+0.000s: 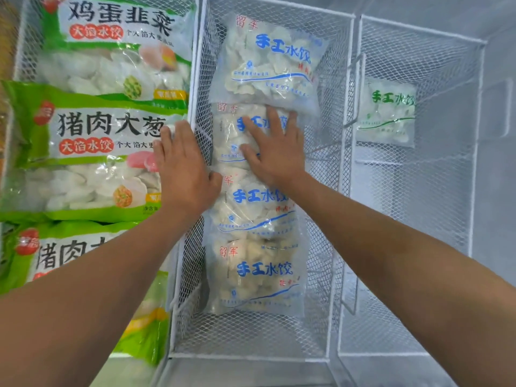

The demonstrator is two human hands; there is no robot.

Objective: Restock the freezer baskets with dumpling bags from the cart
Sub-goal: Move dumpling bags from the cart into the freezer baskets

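Pressing flat on a blue-lettered dumpling bag (245, 135), your right hand (275, 152) has its fingers spread and straight across the plastic, second from the far end in a row of four such bags. That row fills the middle wire basket (332, 191): the farthest bag (268, 62) overlaps the one under your palm, a third bag (251, 202) lies just nearer, and the nearest bag (257, 277) ends short of the basket's front wall, leaving bare mesh floor beyond it. All four lean toward the basket's left side.

Your left hand (183, 169) rests open, fingers straight and together, on the divider between the middle basket and the left basket (22, 51), its fingertips touching the edge of a green pork-and-scallion dumpling bag (89, 152). Above that bag in the left basket sits an egg-and-chive dumpling bag (117, 48), and nearer you another green bag (55, 255) is partly hidden under your left forearm, with a further bag's yellow and green corner (148, 331) showing below it.

To the right, the right wire basket (446, 219) holds one green-lettered dumpling bag (386, 113) against its far left corner, well apart from your hands. Frosted white freezer wall (499, 135) rises beyond that basket.
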